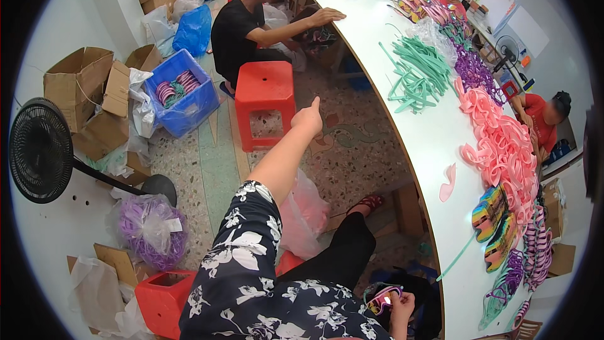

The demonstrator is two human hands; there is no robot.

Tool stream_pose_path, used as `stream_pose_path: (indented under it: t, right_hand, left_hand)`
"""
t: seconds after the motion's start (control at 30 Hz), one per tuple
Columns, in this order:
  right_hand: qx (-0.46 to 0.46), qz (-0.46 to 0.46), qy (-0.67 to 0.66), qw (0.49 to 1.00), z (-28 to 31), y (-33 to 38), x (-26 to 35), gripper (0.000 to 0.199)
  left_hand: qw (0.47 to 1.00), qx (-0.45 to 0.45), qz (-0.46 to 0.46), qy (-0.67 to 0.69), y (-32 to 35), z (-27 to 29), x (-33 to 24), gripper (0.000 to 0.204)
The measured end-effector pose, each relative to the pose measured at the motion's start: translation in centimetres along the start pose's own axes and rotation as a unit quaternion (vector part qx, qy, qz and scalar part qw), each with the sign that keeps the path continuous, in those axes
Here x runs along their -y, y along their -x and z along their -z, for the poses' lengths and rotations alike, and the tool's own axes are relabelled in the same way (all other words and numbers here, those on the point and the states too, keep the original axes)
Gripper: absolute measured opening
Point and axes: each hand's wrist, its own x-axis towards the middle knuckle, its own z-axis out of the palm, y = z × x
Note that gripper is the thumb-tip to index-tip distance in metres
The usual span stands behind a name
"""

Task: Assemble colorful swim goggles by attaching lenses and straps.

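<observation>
My left arm is stretched forward over the floor gap beside the long table. My left hand [307,119] has one finger stretched out and the others curled in, and nothing is in it. Low in the view, close to my lap, my right hand [402,308] is closed on a pair of goggles [381,300] with a pink-purple frame and shiny lenses. On the table to the right lie mirrored rainbow lens pieces [489,214], a heap of pink soft strips [497,145] and a pile of green straps [418,72].
The white table [377,31] curves along my right. A red stool [265,88] stands ahead, near a seated person in black [236,31] whose hand rests on the table. Left are a blue crate [182,97], cardboard boxes [78,85], a black fan [41,151] and another red stool [157,308].
</observation>
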Motion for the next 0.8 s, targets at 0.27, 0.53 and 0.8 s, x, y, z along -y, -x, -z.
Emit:
stream_pose_path:
  t: [0.27, 0.53, 0.8]
  right_hand:
    - [0.003, -0.006, 0.003, 1.0, 0.0, 0.1, 0.5, 0.023]
    - [0.004, -0.011, 0.005, 1.0, 0.0, 0.4, 1.4, 0.022]
    - [-0.001, -0.013, 0.011, 1.0, -0.2, 0.7, 2.0, 0.022]
  left_hand:
    - [1.0, 0.005, 0.003, 0.009, 0.4, -0.4, 0.3, 0.08]
    - [1.0, 0.015, 0.007, 0.013, 0.4, -0.8, 0.9, 0.081]
    - [1.0, 0.022, 0.007, 0.01, 0.6, -1.0, 1.2, 0.08]
